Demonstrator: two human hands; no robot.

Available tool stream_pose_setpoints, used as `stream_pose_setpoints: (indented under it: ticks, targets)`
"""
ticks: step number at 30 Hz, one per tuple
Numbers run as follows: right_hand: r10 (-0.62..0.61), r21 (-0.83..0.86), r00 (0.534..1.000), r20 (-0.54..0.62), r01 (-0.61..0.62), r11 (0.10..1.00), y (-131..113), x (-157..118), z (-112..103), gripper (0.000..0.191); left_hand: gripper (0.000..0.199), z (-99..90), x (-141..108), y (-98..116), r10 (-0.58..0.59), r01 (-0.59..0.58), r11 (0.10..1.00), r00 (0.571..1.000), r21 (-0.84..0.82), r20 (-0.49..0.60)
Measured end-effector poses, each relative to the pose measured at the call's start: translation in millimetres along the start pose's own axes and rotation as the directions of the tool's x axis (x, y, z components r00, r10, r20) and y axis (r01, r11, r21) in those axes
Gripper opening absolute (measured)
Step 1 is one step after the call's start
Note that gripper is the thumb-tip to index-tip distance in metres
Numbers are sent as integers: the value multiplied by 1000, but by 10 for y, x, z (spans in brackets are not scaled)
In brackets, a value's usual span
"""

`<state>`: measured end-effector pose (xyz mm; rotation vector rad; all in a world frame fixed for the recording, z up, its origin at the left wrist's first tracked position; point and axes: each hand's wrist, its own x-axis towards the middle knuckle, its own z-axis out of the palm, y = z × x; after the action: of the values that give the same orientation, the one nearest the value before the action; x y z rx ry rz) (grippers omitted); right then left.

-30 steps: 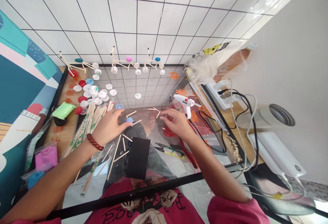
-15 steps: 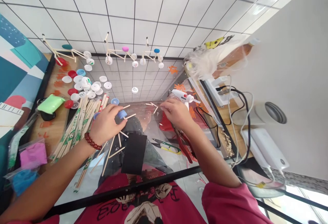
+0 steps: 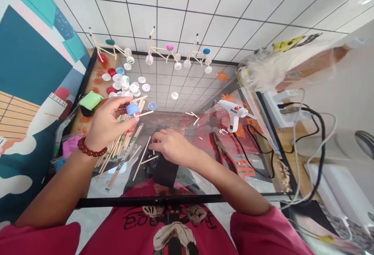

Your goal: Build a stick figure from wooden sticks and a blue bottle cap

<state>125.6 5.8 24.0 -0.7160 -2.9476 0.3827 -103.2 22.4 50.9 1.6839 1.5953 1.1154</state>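
Observation:
My left hand is closed on a blue bottle cap, held between thumb and fingers above the glass tabletop. Thin wooden sticks stick out from this cap to the right. My right hand is low near the table's front, its fingertips pinched at a short wooden stick; the grip is partly hidden. Beside those fingers lie a long stick and another short stick. A black card is just below the right hand.
Bundled chopsticks and bottle caps are at left. Stick-and-cap models stand along the back. A white glue gun, pliers and cables lie at right. Short stick pieces lie mid-table.
My right hand has moved from the short pieces near the glue gun toward the sticks by the black card. My left hand has lifted the blue cap, turning it into clearer view. The view has shifted.

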Motion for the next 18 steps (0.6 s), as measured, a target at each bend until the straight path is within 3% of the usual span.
stream_pose_setpoints:
  ticks: [5, 8, 10, 13, 16, 18]
  targets:
    - [-111, -78, 994, 3, 111, 991, 15, 113, 76, 17, 52, -67, -98, 23, -4, 9, 995, 999, -98, 49]
    - [29, 3, 986, -164, -29, 1000, 115, -18, 75, 19, 52, -29, -134, 62, 7, -2, 998, 997, -64, 76]
    - [289, 171, 910, -298, -247, 954, 265, -169, 54, 22, 48, 64, -139, 113, 40, -44, 998, 993, 36, 109]
    - [603, 415, 752, -268, -475, 776, 540, -356, 2, 15, 42, 307, -94, 174, 134, -176, 967, 966, 184, 221]
    - [737, 477, 644, -205, -592, 650, 731, -384, -44, 13, 39, 582, 1, 168, 174, -267, 928, 927, 259, 333]
    - [774, 454, 607, -180, -646, 613, 784, -338, -57, 15, 39, 716, 61, 127, 163, -284, 912, 912, 294, 376]
